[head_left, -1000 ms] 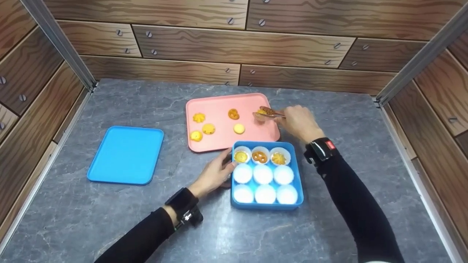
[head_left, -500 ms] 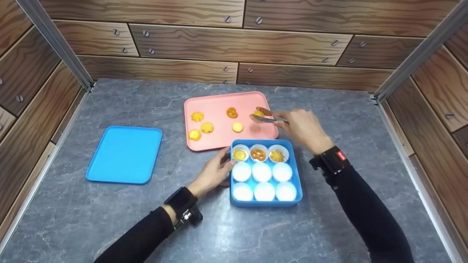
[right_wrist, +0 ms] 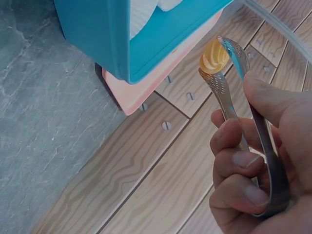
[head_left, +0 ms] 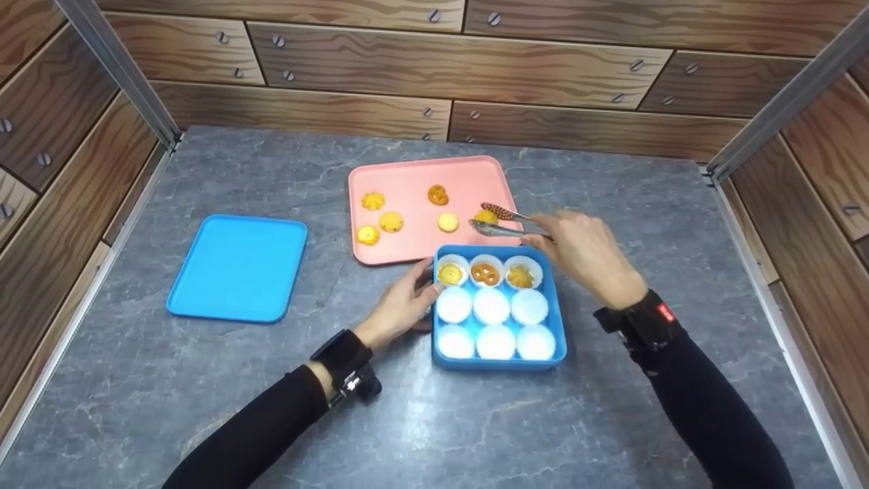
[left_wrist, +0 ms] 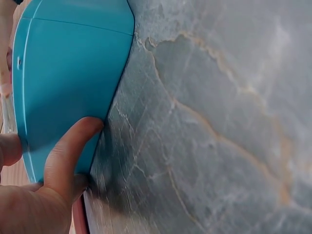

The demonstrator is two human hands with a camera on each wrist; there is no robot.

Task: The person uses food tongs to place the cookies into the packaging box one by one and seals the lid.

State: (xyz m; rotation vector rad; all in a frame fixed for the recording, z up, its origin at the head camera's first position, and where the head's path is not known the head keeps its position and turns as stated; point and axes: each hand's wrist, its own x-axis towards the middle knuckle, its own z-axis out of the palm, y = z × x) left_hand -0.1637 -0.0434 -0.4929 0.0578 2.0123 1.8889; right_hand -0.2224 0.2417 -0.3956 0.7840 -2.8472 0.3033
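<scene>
In the head view, my right hand (head_left: 587,255) holds metal tongs (head_left: 519,216) by the handle over the right end of the pink tray (head_left: 407,176). A ridged yellow cookie (right_wrist: 214,56) sits between the perforated tong tips in the right wrist view. My left hand (head_left: 400,305) grips the left side of the blue box (head_left: 499,365), thumb at the rim and fingers against the outer wall. White paper cups (head_left: 491,307) fill the box. Its back row holds a round yellow cookie (head_left: 449,274), a pretzel (head_left: 485,274) and a star-shaped cookie (head_left: 521,276).
On the tray lie another pretzel (head_left: 438,195), a pale round cookie (head_left: 447,222) and several yellow cookies (head_left: 391,221). A flat blue lid (head_left: 237,268) rests on the grey marbled table (head_left: 326,421) at left. Wood-patterned walls (head_left: 380,61) enclose the back and sides.
My right hand has drawn back toward the box and right, and the cookie between the tong tips has come with it. My left hand has stayed on the box. The head view has tilted slightly.
</scene>
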